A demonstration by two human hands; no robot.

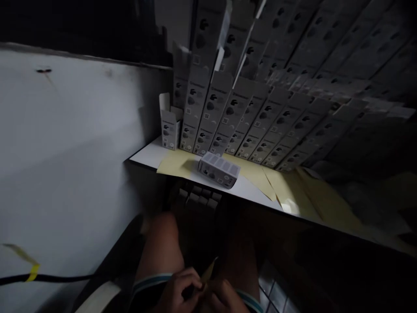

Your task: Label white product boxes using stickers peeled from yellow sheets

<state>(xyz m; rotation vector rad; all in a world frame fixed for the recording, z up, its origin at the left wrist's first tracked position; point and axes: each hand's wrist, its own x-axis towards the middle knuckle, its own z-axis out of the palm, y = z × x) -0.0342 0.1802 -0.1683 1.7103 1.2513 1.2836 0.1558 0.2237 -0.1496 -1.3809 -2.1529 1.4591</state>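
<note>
Both the left hand (182, 289) and the right hand (226, 298) are below the table (143, 155), fingers curled in, tips together at the base of a yellow strip (207, 271); which hand grips it cannot be told. On the table, one box (219, 171) lies near the front edge; stacked boxes (260, 113) stand behind, an open-topped box (169, 132) toward the table's left end.
</note>
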